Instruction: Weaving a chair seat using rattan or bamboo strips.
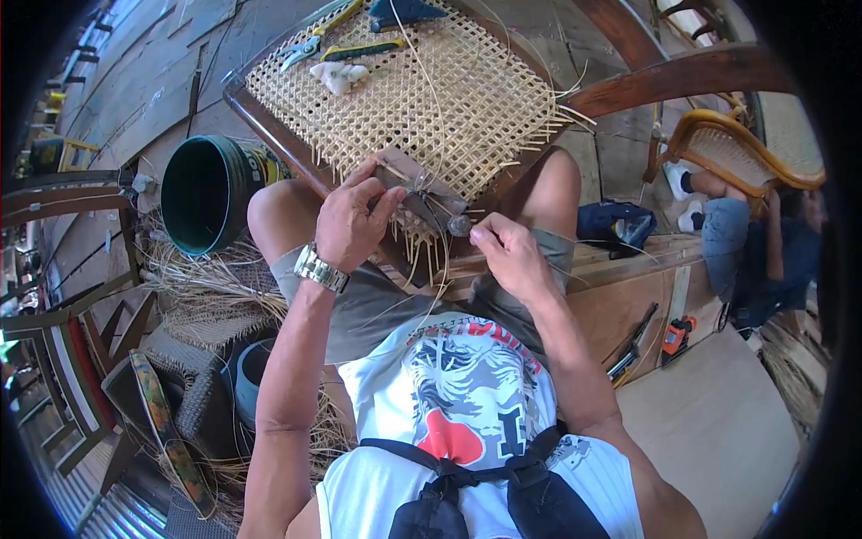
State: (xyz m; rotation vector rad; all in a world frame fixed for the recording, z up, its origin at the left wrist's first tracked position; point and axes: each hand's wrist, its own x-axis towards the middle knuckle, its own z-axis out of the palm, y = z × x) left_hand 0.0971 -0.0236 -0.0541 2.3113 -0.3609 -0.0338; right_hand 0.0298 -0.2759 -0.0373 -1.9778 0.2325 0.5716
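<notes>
A woven cane chair seat (386, 108) in a dark wooden frame rests between my knees, loose cane ends sticking out along its near and right edges. Over its near corner lies a flat brown piece (415, 171) with dark cord tied across it. My left hand (352, 220), a metal watch at the wrist, has finger and thumb closed at that piece's left edge. A round grey lump (459, 225) sits at the piece's lower right end. Beside the lump, my right hand (516, 259) is closed in a pinch; whatever is between its fingertips is too small to make out.
Yellow-handled cutters (314, 40), pliers (364, 50) and a white wad (339, 77) lie on the seat. At left stands a dark green bucket (199, 198) near cane scraps (215, 292). A plank (620, 287) and another person's legs (718, 193) are at right.
</notes>
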